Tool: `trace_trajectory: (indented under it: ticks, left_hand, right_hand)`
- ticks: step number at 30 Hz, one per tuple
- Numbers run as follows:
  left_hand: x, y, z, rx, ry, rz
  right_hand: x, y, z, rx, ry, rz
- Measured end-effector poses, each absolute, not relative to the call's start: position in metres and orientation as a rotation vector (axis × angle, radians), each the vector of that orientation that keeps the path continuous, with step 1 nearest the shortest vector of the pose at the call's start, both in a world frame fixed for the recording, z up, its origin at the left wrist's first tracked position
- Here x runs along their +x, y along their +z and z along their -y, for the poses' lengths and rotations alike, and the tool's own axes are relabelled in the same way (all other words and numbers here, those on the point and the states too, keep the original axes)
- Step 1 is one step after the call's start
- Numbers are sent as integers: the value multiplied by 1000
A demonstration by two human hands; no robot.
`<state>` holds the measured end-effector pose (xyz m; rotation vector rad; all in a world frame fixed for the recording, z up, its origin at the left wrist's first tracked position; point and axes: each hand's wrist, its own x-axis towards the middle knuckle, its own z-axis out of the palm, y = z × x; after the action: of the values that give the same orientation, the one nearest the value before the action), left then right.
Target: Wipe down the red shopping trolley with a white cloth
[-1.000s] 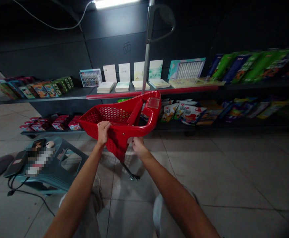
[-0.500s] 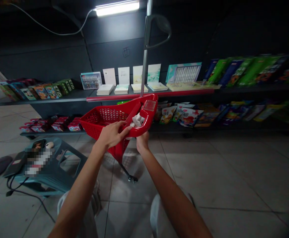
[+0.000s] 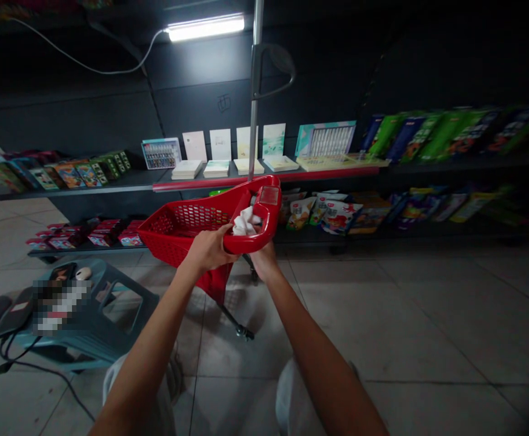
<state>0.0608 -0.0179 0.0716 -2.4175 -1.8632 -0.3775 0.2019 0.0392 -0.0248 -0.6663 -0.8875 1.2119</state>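
Observation:
A red plastic shopping basket on wheels (image 3: 186, 227) is tipped up in front of me, its tall metal handle pole (image 3: 254, 97) rising behind it. My left hand (image 3: 209, 248) is closed on a crumpled white cloth (image 3: 245, 222), pressed against the inside of the basket's rim near the handle end. My right hand (image 3: 263, 260) is under that same end of the basket, its fingers hidden behind the red plastic.
Dark shelves (image 3: 109, 180) run across the back with boxed goods, notebooks (image 3: 216, 168) and snack bags (image 3: 332, 212). A teal plastic stool (image 3: 100, 315) with small items and a cable stands on the tiled floor at lower left. My knees show at the bottom.
My left hand left the basket's side rim and moved right to the handle end, where the white cloth now shows. The right hand slid under the handle. The basket shifted slightly left.

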Motion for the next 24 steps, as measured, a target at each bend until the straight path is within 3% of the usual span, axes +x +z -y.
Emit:
trace_trajectory:
  ticks: [3,6,11,16,24]
  left_hand:
    - [57,72,17,-2381,-312,1879]
    - [48,71,15,-2399,-316,1865]
    - [29,70,9,-2489,-433,1858]
    - [14,71,6,-2552,-438,1865]
    - [-11,77,5,-2672,-520,1860]
  right_hand:
    - [222,-37,-50,-772,1169,639]
    - [252,-37,-60,-931,817,406]
    - [282,8,-42,-879,199,920]
    - [261,43,-6,-650,87,1707]
    - [245,52,-8,-827,54,1931]
